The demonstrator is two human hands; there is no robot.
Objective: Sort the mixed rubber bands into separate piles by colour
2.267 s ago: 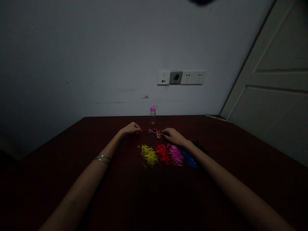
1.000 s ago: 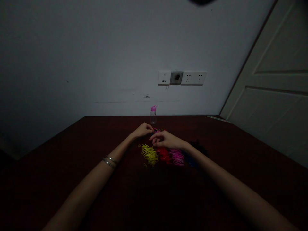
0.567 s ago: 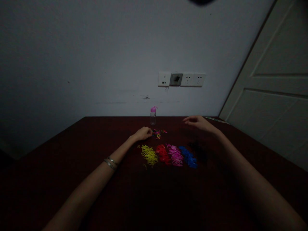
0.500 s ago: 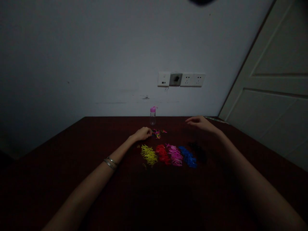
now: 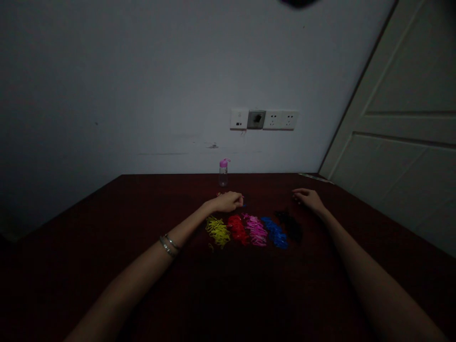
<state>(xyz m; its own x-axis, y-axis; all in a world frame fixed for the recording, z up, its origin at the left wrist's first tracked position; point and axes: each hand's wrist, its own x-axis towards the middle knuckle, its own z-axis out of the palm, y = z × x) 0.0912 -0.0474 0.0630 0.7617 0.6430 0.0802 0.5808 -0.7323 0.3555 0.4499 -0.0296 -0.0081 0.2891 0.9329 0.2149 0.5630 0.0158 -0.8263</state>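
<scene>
My left hand (image 5: 230,202) is closed, with a small blue rubber band at its fingertips. It hovers over the small mixed heap of rubber bands (image 5: 220,194), which it mostly hides. Sorted piles lie in a row nearer to me: yellow rubber bands (image 5: 218,232), red rubber bands (image 5: 238,229), pink rubber bands (image 5: 255,230), blue rubber bands (image 5: 275,232) and black rubber bands (image 5: 290,225). Beyond the black pile, to its right, my right hand (image 5: 309,199) is open, its fingers pointing left and holding nothing I can see.
A clear bottle with a pink cap (image 5: 223,173) stands behind the heap. The dark red table (image 5: 160,199) meets a wall with sockets (image 5: 263,119) at the back. A panelled door (image 5: 402,123) is on the right. The light is dim.
My left hand has moved right across the mixed heap, and blue now shows at its fingertips. My right hand has come nearer and slightly right. The view has shifted a little.
</scene>
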